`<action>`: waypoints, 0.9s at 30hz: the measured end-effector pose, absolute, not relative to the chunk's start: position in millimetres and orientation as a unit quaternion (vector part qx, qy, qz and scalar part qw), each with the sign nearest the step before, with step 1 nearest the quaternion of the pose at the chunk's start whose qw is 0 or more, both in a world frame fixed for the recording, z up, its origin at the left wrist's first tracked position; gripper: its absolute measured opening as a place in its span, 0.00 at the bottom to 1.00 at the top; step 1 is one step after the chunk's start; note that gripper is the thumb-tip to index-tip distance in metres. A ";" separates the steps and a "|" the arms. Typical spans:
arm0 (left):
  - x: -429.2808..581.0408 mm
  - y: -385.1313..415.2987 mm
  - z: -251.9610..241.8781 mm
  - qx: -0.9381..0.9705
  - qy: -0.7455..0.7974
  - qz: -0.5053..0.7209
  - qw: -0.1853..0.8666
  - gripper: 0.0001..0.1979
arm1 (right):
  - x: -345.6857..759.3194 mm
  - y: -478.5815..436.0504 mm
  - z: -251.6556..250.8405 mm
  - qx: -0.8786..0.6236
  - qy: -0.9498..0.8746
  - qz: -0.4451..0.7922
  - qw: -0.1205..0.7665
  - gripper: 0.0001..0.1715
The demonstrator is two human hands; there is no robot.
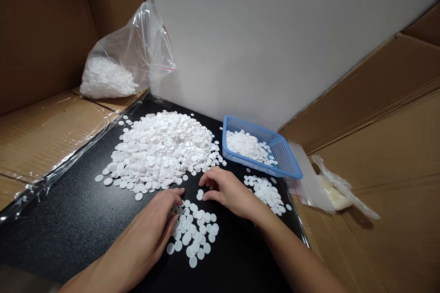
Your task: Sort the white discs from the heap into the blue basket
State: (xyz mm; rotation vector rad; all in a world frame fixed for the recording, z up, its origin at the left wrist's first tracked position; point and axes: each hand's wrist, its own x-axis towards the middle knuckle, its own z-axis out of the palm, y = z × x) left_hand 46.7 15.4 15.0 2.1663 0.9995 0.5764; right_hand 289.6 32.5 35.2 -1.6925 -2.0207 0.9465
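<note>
Many small white round discs lie on the black tabletop [82, 219]. My left hand [160, 217] rests low beside a small spread of discs [195, 233], its fingers stretched and thumb apart, touching the near-left edge of that spread. My right hand [228, 191] is just above the surface, fingers curved, with a gap between thumb and forefinger. A few loose discs [200, 194] lie on the table at that gap. Beyond both hands rises a large heap of discs [165, 146]. What lies under my left palm is hidden.
A blue perforated basket [295, 165] holding discs [249, 145] stands back right, with another small disc pile [268, 192] in front. A clear bag of discs [108, 78] sits on cardboard [44, 132] at left. Another plastic bag [338, 190] lies right. A pale wall [275, 32] stands behind.
</note>
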 end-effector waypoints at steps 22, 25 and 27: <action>46.0 15.2 14.0 0.828 0.385 0.187 0.363 0.11 | 255.4 24.4 30.0 -0.548 -0.735 0.306 0.257 0.15; 46.2 15.2 14.9 0.827 0.385 0.195 0.361 0.10 | 256.1 24.3 27.4 -0.525 -0.762 0.239 0.293 0.14; 45.9 15.1 14.7 0.825 0.385 0.204 0.359 0.10 | 257.9 24.8 27.2 -0.509 -0.782 0.225 0.282 0.12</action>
